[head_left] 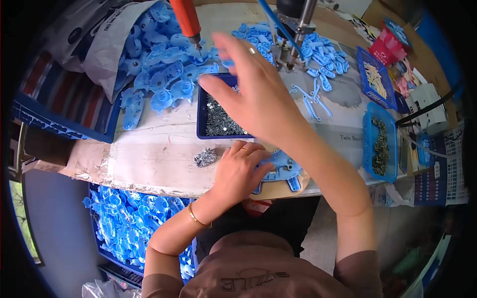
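Observation:
My left hand rests at the table's near edge. Its fingers are bent over the left end of a blue plastic toy shell, which lies on a round tan board; the fingertips partly hide that end. Raised above the table, my right hand is blurred by motion, thumb and fingers apart, and nothing shows in it. Beyond its fingertips hangs an orange electric screwdriver, bit pointing down. Beneath the hand, partly covered, is a dark blue tray of small screws.
Blue shells spill from a bag at left. Small blue parts lie around a metal machine post. A light-blue bin of metal pieces and a blue basket stand right. A silvery clump lies near my left hand.

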